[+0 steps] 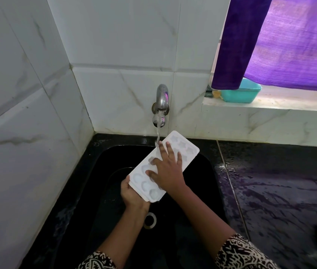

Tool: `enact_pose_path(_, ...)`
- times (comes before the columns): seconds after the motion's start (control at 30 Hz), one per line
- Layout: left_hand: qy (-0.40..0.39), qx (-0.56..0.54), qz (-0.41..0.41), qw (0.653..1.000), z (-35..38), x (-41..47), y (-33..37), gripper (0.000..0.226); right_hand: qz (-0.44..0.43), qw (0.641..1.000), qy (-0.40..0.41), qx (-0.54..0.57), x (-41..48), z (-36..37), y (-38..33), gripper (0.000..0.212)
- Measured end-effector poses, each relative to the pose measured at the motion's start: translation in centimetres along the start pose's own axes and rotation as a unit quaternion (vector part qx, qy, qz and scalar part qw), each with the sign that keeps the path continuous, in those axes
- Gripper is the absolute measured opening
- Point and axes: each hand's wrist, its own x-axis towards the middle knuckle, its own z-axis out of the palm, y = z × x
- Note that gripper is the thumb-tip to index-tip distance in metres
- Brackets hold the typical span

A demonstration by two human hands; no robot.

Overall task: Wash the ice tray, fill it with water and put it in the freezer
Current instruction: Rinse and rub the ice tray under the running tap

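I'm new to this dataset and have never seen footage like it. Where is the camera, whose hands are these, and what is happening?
There is no machine here: a person wears one wide-angle camera on the head, looking down at their own bare hands. The left hand grips the near end of a white ice tray over a black sink. The right hand lies flat on top of the tray, fingers spread. A wall tap is running, and its water lands on the tray beside the right fingertips. Below is the sink's drain. To the right is a wet dark counter; on the window ledge sits a teal tub beside a purple curtain.
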Motion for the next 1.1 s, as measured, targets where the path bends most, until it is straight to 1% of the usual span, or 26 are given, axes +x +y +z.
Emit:
enact_pose_path(0.1,0.023,-0.006,-0.010,1.000,0.3,0.0,-0.3,0.059,0.019,0.999,0.017,-0.036,-0.3,0.7,-0.1,0.044)
enact_pose_path(0.2,0.053,-0.003,-0.014,0.998,0.7,0.5,-0.6,0.058,0.014,1.000,0.019,-0.019,-0.4,1.4,-0.6,0.044)
enact_pose_path(0.3,0.054,0.005,-0.035,0.998,1.0,0.9,-0.3,0.072,-0.003,1.000,0.009,0.018,-0.2,1.2,0.0,0.044)
enact_pose_path(0.37,0.054,0.033,-0.036,0.997,1.1,0.6,-0.1,0.069,-0.005,1.000,0.028,0.007,-0.1,0.7,0.7,0.041)
enact_pose_path(0.43,0.051,0.058,-0.045,0.996,1.0,0.5,-0.5,0.066,0.003,0.999,0.036,-0.020,0.0,0.5,0.9,0.043)
enact_pose_path(0.53,0.043,0.056,-0.024,0.997,0.6,0.6,-1.0,0.055,-0.015,0.999,0.011,-0.028,-0.3,0.9,0.5,0.048)
enact_pose_path(0.57,0.031,0.047,-0.015,0.998,0.5,0.9,-1.0,0.050,-0.011,1.000,0.013,-0.015,-0.5,1.1,0.6,0.049)
enact_pose_path(0.63,0.017,0.026,-0.002,1.000,0.2,1.3,-0.8,0.051,0.041,0.996,0.064,0.054,-1.3,1.4,1.1,0.057)
enact_pose_path(0.67,0.015,0.022,0.004,1.000,0.0,1.4,-0.7,0.054,0.092,0.984,0.101,0.112,-1.7,1.6,1.4,0.063)
enact_pose_path(0.7,0.008,0.022,0.002,1.000,-0.2,1.5,-0.7,0.057,0.152,0.962,0.121,0.193,-2.1,1.7,1.7,0.069)
enact_pose_path(0.73,0.002,0.025,-0.002,1.000,-0.4,1.4,-0.9,0.059,0.205,0.924,0.118,0.300,-2.4,1.8,1.8,0.073)
enact_pose_path(0.77,-0.003,0.026,-0.006,1.000,-0.4,1.1,-1.1,0.060,0.247,0.871,0.100,0.414,-2.5,2.0,1.8,0.075)
enact_pose_path(0.8,-0.002,0.033,-0.005,0.999,-0.8,1.0,-1.3,0.059,0.271,0.814,0.081,0.508,-2.6,2.3,1.7,0.075)
enact_pose_path(0.83,0.000,0.037,-0.005,0.999,-1.2,0.7,-1.5,0.057,0.280,0.772,0.071,0.566,-2.7,2.7,1.7,0.072)
enact_pose_path(0.87,0.003,0.047,-0.005,0.999,-1.6,0.7,-1.4,0.056,0.278,0.752,0.073,0.594,-2.7,2.8,1.9,0.068)
enact_pose_path(0.93,-0.009,0.065,-0.030,0.997,-2.2,0.8,-0.6,0.053,0.264,0.737,0.090,0.615,-2.6,2.9,2.6,0.062)
enact_pose_path(1.0,-0.031,0.126,-0.067,0.989,-1.7,0.9,0.8,0.045,0.251,0.744,0.091,0.613,-2.6,2.6,3.1,0.058)
enact_pose_path(1.03,-0.044,0.175,-0.090,0.980,-1.0,1.0,1.6,0.039,0.244,0.744,0.088,0.615,-2.6,2.4,3.2,0.055)
enact_pose_path(1.07,-0.046,0.233,-0.113,0.965,-0.2,1.3,2.2,0.039,0.236,0.742,0.084,0.622,-2.6,2.1,3.3,0.051)
enact_pose_path(1.1,-0.054,0.282,-0.135,0.948,0.7,1.7,2.7,0.046,0.230,0.738,0.078,0.630,-2.6,2.0,3.4,0.049)
